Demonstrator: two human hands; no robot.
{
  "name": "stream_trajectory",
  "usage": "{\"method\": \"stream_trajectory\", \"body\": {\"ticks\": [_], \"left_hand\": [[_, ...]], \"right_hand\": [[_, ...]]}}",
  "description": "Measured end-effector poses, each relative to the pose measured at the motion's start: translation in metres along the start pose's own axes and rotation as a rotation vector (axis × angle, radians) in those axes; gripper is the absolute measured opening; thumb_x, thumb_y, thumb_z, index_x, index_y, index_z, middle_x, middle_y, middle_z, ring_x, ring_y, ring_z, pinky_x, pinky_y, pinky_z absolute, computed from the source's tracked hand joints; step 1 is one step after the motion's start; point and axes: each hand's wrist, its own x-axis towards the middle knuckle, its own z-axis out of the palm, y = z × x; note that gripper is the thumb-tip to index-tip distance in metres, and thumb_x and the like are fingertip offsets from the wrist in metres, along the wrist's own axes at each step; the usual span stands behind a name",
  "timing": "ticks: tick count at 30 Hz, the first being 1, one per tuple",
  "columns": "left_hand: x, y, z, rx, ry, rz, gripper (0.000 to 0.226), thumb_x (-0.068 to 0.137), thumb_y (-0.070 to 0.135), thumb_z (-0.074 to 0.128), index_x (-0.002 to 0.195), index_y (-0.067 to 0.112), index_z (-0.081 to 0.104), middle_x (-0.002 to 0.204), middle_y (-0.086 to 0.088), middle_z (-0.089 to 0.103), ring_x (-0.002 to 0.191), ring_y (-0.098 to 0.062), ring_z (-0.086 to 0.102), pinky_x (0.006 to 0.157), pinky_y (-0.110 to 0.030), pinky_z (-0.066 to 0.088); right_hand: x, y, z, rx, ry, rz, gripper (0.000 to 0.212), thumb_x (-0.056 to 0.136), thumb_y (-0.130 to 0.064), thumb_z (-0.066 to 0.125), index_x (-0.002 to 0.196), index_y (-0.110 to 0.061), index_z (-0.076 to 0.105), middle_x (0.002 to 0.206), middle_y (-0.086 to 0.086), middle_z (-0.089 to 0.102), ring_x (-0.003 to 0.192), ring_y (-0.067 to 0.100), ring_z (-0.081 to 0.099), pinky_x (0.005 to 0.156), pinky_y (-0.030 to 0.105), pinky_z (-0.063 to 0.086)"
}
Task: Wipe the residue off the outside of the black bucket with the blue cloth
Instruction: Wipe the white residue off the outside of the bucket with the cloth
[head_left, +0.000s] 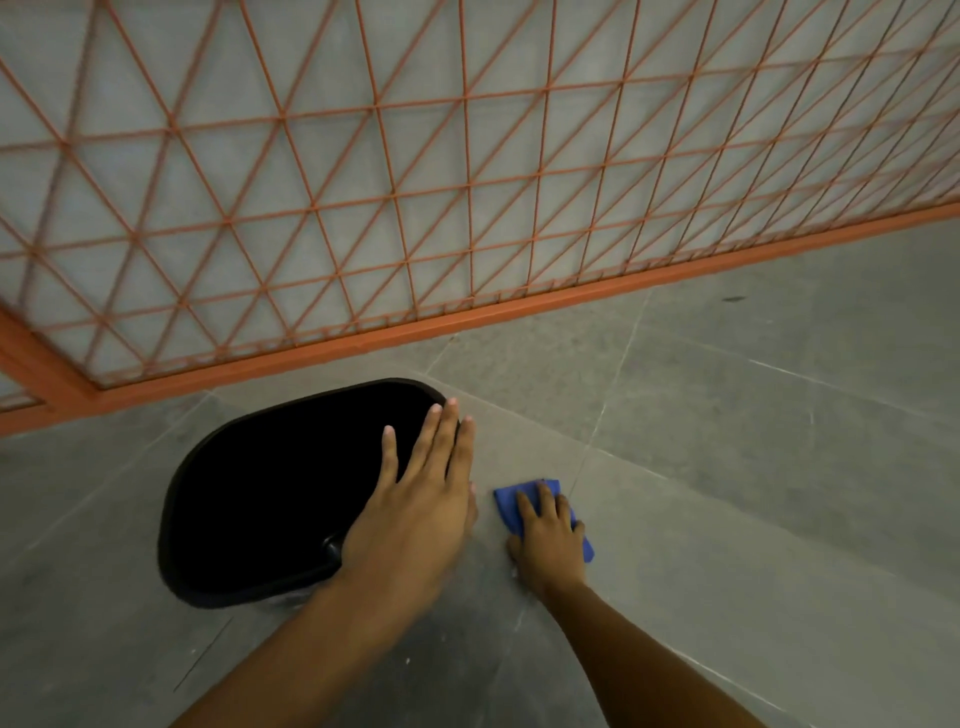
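The black bucket (270, 493) stands on the grey tiled floor, seen from above so that mostly its dark opening shows. My left hand (421, 499) hovers over the bucket's right rim, fingers stretched out flat and apart, holding nothing. To the right of the bucket the folded blue cloth (511, 501) lies on the floor. My right hand (550, 540) lies on top of it, fingers laid over the cloth; whether they grip it is unclear. A small handle lug (332, 548) shows inside the near rim.
An orange metal lattice fence (467, 171) with a solid bottom rail (519, 309) runs across the floor just behind the bucket. Grey floor tiles (753, 467) spread to the right and toward me.
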Motion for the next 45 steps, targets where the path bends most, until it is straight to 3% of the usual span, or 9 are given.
{"method": "stream_trajectory", "body": {"ticks": [4, 10, 13, 17, 24, 30, 35, 41, 45], "left_hand": [[-0.008, -0.019, -0.011, -0.041, 0.015, -0.033, 0.054, 0.09, 0.023, 0.027, 0.131, -0.007, 0.047, 0.142, -0.022, 0.045, 0.135, -0.033, 0.038, 0.094, -0.059, 0.044], [-0.033, -0.064, -0.034, -0.503, 0.062, -0.247, 0.077, 0.081, 0.061, 0.009, 0.149, 0.025, 0.02, 0.15, 0.025, 0.002, 0.137, 0.009, -0.023, 0.111, -0.025, -0.019], [-0.037, -0.074, -0.043, -0.492, 0.076, -0.259, 0.075, 0.08, 0.062, 0.017, 0.145, 0.026, 0.029, 0.153, 0.017, 0.019, 0.139, 0.008, -0.016, 0.113, -0.028, -0.017], [-0.04, -0.085, -0.044, -0.34, 0.168, -0.188, 0.062, 0.086, 0.059, 0.026, 0.132, 0.021, 0.047, 0.139, 0.005, 0.044, 0.144, -0.01, 0.016, 0.119, -0.041, -0.001], [-0.043, -0.114, -0.047, -0.831, 0.181, -0.366, 0.031, 0.08, 0.05, 0.051, 0.106, 0.033, 0.047, 0.117, 0.016, 0.033, 0.125, -0.013, 0.035, 0.107, -0.045, 0.033], [-0.063, -0.141, -0.045, -0.858, 0.147, -0.338, 0.053, 0.067, 0.066, 0.043, 0.118, 0.062, 0.026, 0.126, 0.039, 0.026, 0.131, 0.002, 0.019, 0.117, -0.046, 0.017], [-0.072, -0.141, -0.036, -0.816, 0.178, -0.367, 0.085, 0.066, 0.077, 0.042, 0.139, 0.035, 0.03, 0.145, 0.022, 0.019, 0.141, -0.011, 0.021, 0.108, -0.046, 0.033], [-0.07, -0.133, -0.024, -0.682, 0.233, -0.213, 0.086, 0.075, 0.085, 0.026, 0.145, 0.036, 0.022, 0.158, 0.018, 0.005, 0.146, -0.002, -0.007, 0.12, -0.042, 0.001], [-0.066, -0.134, -0.022, -0.707, 0.233, -0.177, 0.088, 0.075, 0.085, 0.023, 0.146, 0.035, 0.013, 0.157, 0.021, -0.001, 0.145, -0.002, -0.01, 0.118, -0.033, 0.001]], "right_hand": [[0.006, -0.003, -0.005, -0.05, 0.069, -0.012, 0.04, 0.091, -0.015, 0.041, 0.131, -0.016, 0.039, 0.147, 0.013, 0.023, 0.13, 0.037, 0.025, 0.101, 0.053, 0.027], [0.016, -0.002, -0.019, 0.173, 0.07, 0.043, 0.037, 0.083, -0.006, 0.05, 0.119, -0.012, 0.051, 0.127, 0.01, 0.046, 0.111, 0.033, 0.045, 0.094, 0.041, 0.042], [0.014, -0.018, -0.045, 0.761, 0.094, 0.177, 0.016, 0.083, -0.002, 0.051, 0.096, -0.002, 0.06, 0.096, 0.01, 0.062, 0.086, 0.025, 0.057, 0.072, 0.023, 0.049], [0.01, -0.041, -0.077, 1.311, -0.221, 0.341, 0.022, 0.09, -0.019, 0.052, 0.093, 0.001, 0.06, 0.101, 0.026, 0.064, 0.078, 0.031, 0.058, 0.068, 0.036, 0.048], [-0.026, -0.081, -0.152, 1.66, -0.502, 0.061, 0.05, 0.088, -0.017, 0.042, 0.048, -0.002, 0.067, 0.054, 0.01, 0.063, 0.045, 0.017, 0.052, 0.043, 0.019, 0.045], [-0.039, -0.095, -0.16, 1.849, -0.427, 0.179, 0.039, 0.097, -0.023, 0.027, 0.089, 0.0, 0.058, 0.073, 0.011, 0.063, 0.068, 0.023, 0.053, 0.064, 0.035, 0.044], [-0.077, -0.097, -0.127, 2.244, -0.385, 0.143, 0.051, 0.086, -0.042, 0.05, 0.103, 0.004, 0.062, 0.098, 0.025, 0.066, 0.086, 0.037, 0.067, 0.069, 0.044, 0.057], [-0.134, -0.134, -0.095, 1.887, 0.173, 0.201, 0.024, 0.096, -0.002, 0.032, 0.079, -0.006, 0.048, 0.06, -0.004, 0.061, 0.063, 0.019, 0.047, 0.061, 0.024, 0.044], [-0.152, -0.164, -0.096, 1.427, 0.366, -0.114, 0.043, 0.09, 0.004, 0.046, 0.105, -0.035, 0.057, 0.099, -0.022, 0.062, 0.094, -0.003, 0.061, 0.074, 0.013, 0.052]]}}
